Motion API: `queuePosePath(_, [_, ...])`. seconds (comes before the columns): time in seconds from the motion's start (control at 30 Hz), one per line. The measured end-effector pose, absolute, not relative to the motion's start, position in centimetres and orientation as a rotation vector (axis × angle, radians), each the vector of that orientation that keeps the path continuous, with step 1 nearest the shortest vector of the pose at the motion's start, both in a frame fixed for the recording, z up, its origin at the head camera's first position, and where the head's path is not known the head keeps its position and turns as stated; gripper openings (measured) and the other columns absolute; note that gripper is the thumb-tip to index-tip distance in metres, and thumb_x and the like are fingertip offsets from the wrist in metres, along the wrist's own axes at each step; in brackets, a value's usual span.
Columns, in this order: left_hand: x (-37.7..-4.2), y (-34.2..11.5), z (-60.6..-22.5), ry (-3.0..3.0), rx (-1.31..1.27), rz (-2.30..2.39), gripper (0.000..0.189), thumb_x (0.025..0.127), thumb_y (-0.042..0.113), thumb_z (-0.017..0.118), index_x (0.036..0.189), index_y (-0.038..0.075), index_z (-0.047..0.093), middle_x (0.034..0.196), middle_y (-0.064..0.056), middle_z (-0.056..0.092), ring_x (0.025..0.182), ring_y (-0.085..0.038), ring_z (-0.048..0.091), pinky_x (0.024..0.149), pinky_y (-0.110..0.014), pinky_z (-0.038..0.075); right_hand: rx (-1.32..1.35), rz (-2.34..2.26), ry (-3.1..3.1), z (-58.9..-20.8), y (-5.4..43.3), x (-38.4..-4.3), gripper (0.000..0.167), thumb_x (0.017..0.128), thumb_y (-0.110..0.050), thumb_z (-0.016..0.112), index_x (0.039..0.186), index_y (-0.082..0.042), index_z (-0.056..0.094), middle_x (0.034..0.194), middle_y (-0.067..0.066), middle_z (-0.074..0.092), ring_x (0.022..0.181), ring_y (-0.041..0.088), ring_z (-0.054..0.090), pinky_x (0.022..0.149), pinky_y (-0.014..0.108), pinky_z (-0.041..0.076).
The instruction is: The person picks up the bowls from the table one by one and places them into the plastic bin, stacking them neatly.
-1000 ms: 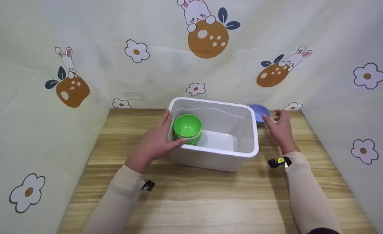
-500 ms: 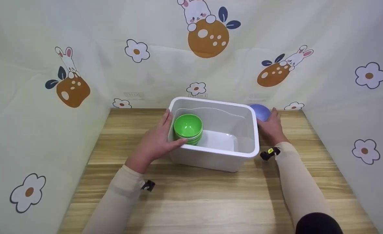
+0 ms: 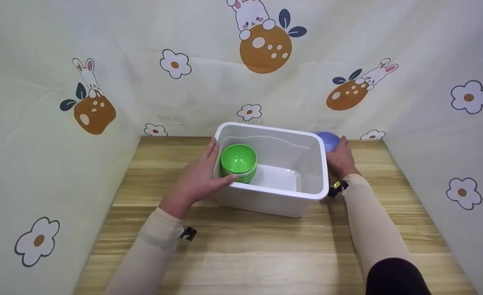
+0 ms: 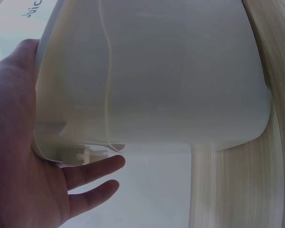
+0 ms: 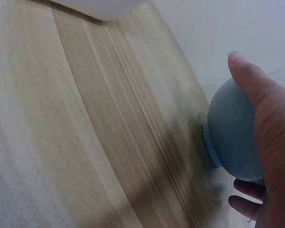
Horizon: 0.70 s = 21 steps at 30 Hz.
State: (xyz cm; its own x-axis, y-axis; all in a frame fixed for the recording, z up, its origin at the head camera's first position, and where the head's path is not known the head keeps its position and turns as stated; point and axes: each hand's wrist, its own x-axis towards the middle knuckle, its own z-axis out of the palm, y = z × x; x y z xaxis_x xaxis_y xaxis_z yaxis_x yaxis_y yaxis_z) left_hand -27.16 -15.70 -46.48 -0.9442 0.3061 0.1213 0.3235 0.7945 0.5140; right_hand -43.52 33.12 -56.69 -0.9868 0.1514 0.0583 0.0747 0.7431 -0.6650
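Note:
A white plastic bin point(image 3: 262, 201) stands on the wooden table. My left hand point(image 3: 198, 176) holds its left front corner, thumb over the front rim and fingers along the left side; in the left wrist view two fingers reach past the bin wall point(image 4: 180, 71). Stacked green bowls point(image 3: 239, 157) sit inside the bin at the left. Behind its right end, a blue bowl point(image 3: 328, 140) is held by my right hand point(image 3: 342, 159). In the right wrist view the thumb lies along the bowl's point(image 5: 231, 130) side, its foot ring close to the table, and fingers show below it.
A fabric backdrop point(image 3: 208, 94) printed with rabbits and flowers closes off the back and both sides. The wooden table point(image 3: 245, 254) extends in front of the bin. The bin's right wall stands between the blue bowl and the bin's inside.
My right hand has moved left and taken hold of the blue bowl, which is tilted a little. The left hand stays on the bin, and the green bowls have not moved.

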Motion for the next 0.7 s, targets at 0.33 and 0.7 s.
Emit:
queuePosePath(0.33, [-27.09, -15.6, -46.34, -2.938, -0.531, -0.846, 0.131, 0.09, 0.089, 0.062, 0.178, 0.007, 0.011, 0.186, -0.012, 0.003, 0.152, -0.054, 0.045, 0.115, -0.068, 0.047, -0.172, 1.0, -2.787, -57.23, 33.15, -43.69, 0.122, 0.093, -0.059, 0.077, 0.169, 0.013, 0.015, 0.164, 0.04, 0.027, 0.146, 0.061, 0.044, 0.122, 0.068, 0.039])
queuePosePath(0.7, [-27.11, -15.61, -46.35, -2.934, -0.525, -0.849, 0.132, 0.089, 0.09, 0.062, 0.178, 0.007, 0.013, 0.186, -0.012, 0.005, 0.154, -0.053, 0.043, 0.116, -0.069, 0.046, -0.144, 0.863, -2.806, -57.35, 33.36, -43.81, 0.111, 0.094, -0.062, 0.073, 0.162, 0.014, 0.029, 0.153, 0.04, 0.039, 0.129, 0.062, 0.057, 0.113, 0.071, 0.047])
